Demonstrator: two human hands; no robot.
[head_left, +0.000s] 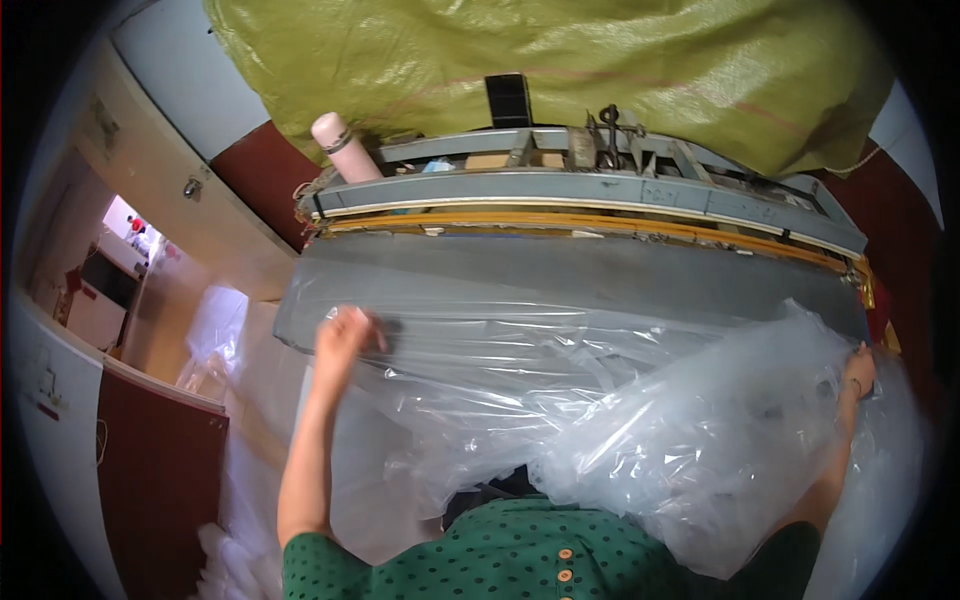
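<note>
A clear plastic sheet [680, 440] lies over the front of a long grey bench surface [560, 265] and falls in bunched folds toward my body. At the bench's left end, my left hand [345, 335] is closed, its fingers pinching the sheet's edge. Far over on the right, my right hand [860, 370] is closed on the sheet by the bench corner; part of its grip is hidden. Between my hands the film is drawn into long shiny creases.
Behind the bench surface runs a grey metal frame [600, 188] with orange bars [560, 218]. A pink bottle [345, 148] stands at its left end. A yellow-green woven cover [560, 60] hangs at the back. To the left is an open doorway [140, 270]; more plastic film lies nearby.
</note>
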